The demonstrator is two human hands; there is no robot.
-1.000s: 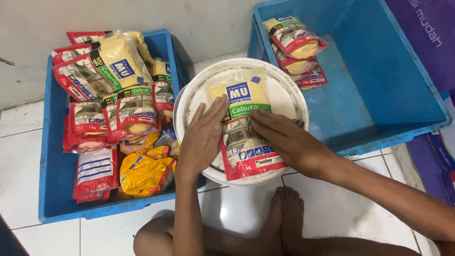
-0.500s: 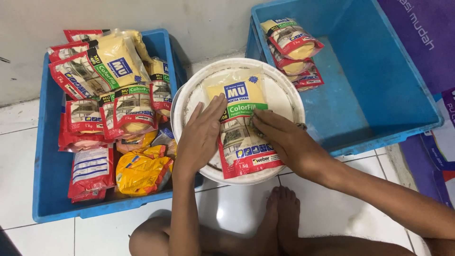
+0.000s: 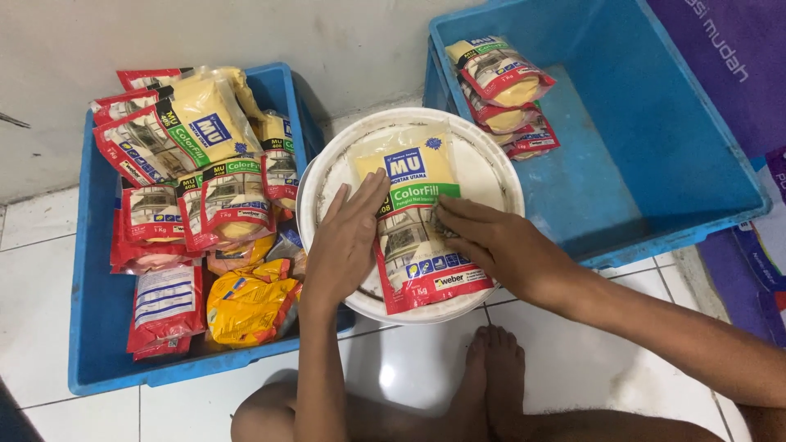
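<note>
So there's a yellow pouch (image 3: 419,214) with a red bottom edge lying flat on top of a white bucket lid (image 3: 491,168), pretty much centred on it. Both hands are pressed flat on the pouch, fingers spread, not gripping it: the left hand (image 3: 348,237) covers its left edge and spills onto the lid, the right hand (image 3: 491,241) sits on the lower right part. The hands are a little apart, with the pouch's middle showing between them.

Left of the lid is a blue crate (image 3: 86,327) stuffed with more pouches (image 3: 196,192), mostly red and yellow ones piled every which way, some leaning on the back wall, plus an orange-yellow bag (image 3: 250,304) down near the front. The lid overlaps that crate's right edge.

On the right is a second blue crate (image 3: 688,155), mostly bare floor inside, with just a small stack (image 3: 501,94) of the same kind of pouches in its far left corner.

Everything sits on a white tiled floor (image 3: 33,311), and the person's bare feet (image 3: 491,381) are right below the lid.
</note>
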